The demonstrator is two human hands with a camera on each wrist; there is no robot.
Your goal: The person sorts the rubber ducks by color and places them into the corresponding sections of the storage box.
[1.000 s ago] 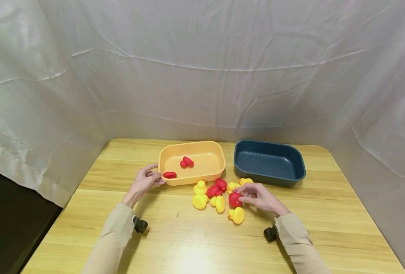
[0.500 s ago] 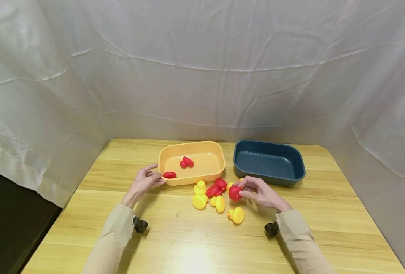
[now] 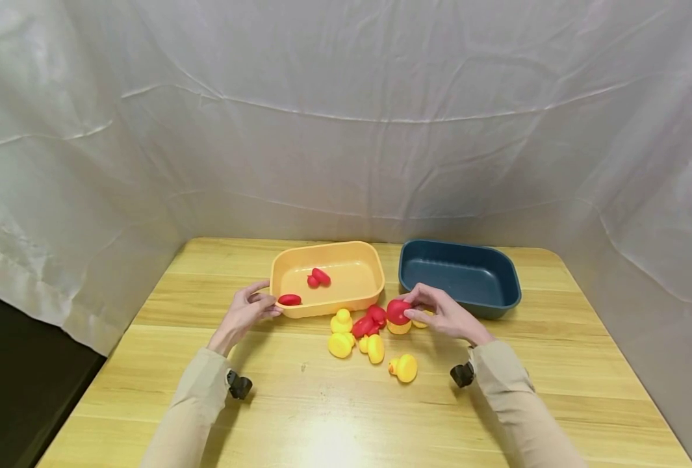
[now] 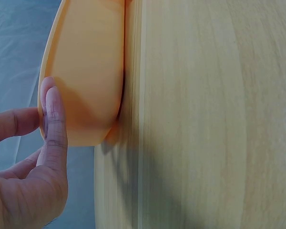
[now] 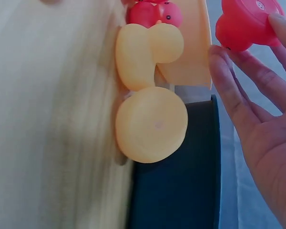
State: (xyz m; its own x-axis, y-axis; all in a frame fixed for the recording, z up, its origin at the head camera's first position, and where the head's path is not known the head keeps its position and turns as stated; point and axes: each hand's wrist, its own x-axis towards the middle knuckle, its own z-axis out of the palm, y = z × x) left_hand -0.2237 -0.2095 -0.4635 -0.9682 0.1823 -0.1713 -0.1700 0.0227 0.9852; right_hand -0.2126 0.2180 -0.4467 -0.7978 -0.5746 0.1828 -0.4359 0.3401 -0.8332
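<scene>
In the head view my right hand (image 3: 445, 317) pinches a red rubber duck (image 3: 397, 311) between thumb and fingers, above a yellow duck (image 3: 399, 328). The right wrist view shows the red duck (image 5: 248, 24) up off the table, level with the tray rims. My left hand (image 3: 252, 307) grips the left end of a light-orange tray (image 3: 346, 303) by its rim, and the left wrist view shows fingers on both sides of that rim. Two red ducks lie inside the tray, one in the middle (image 3: 320, 277) and one at the near left corner (image 3: 290, 299).
A dark blue tray (image 3: 459, 276) stands to the right of the orange one. In front of the trays are several yellow ducks, one of them (image 3: 404, 368) nearest to me, and a cluster of red ducks (image 3: 369, 322). Grey fabric (image 3: 346, 162) hangs behind the table.
My right hand has lifted the red duck from among the yellow ones and moved it away from me, toward the trays. The left hand keeps its place on the orange tray.
</scene>
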